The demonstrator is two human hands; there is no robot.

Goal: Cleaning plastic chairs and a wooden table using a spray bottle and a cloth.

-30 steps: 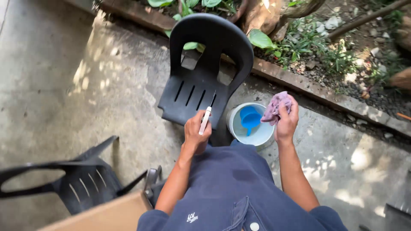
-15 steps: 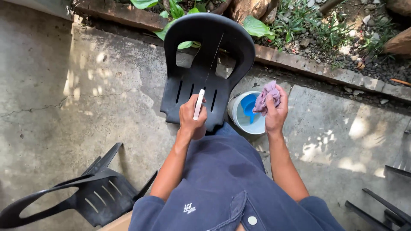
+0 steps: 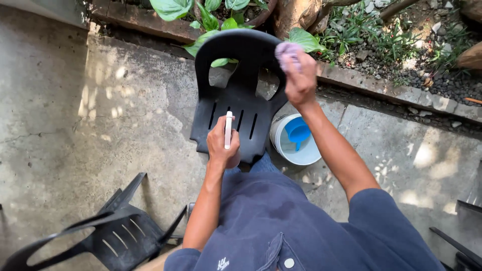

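Pressing a purple cloth [image 3: 287, 51] against the black chair [image 3: 241, 95] backrest, the right hand [image 3: 299, 80] bunches it under clenched fingers. The left hand [image 3: 222, 146] grips a white brush [image 3: 228, 129], probably, upright over the seat.

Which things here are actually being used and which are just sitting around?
In use: purple cloth in right hand against black chair; white spray bottle in left hand; white bucket with blue scoop.
Idle: second black chair; leafy plants.
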